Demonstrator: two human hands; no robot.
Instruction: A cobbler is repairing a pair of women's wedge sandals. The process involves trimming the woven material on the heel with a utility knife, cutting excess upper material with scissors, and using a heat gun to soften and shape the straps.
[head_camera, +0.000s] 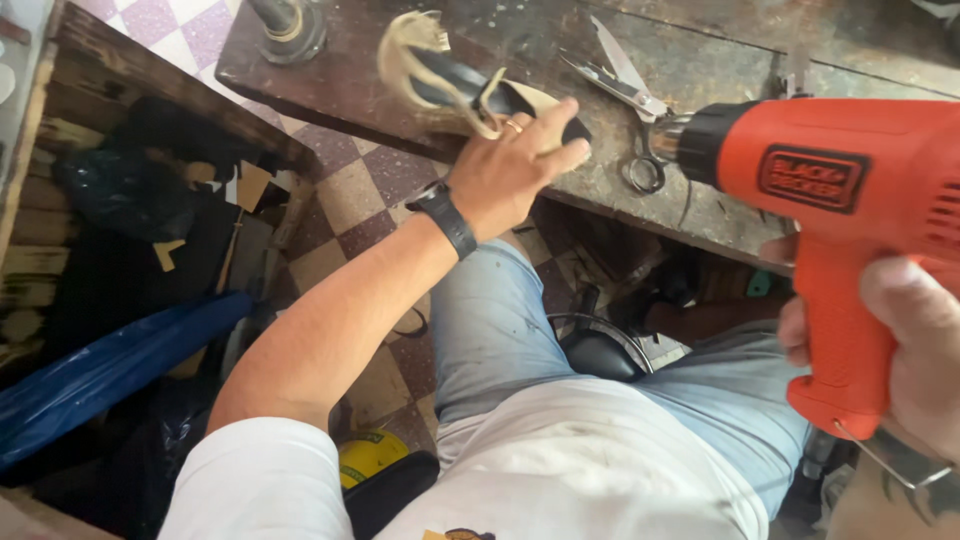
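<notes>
Two hands are engaged. The left hand (515, 165) is clasped over a black shoe with tan, ragged lining (470, 85), pressing it to the edge of the scarred dark wooden workbench (700, 70). The right hand (920, 350) is clenched around the grip of an orange plastic heat gun with a black nozzle (830, 200), levelled toward the shoe. Steel scissors (625, 90) lie on the bench between nozzle and shoe. Blue plastic sheeting (110, 370) lies on the checkered floor.

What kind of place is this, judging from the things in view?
Probably a small shoe-repair or leather workshop. The left hand holds a dark shoe on a worn, stained workbench, the right hand grips an orange heat gun, and scissors lie on the bench.
</notes>
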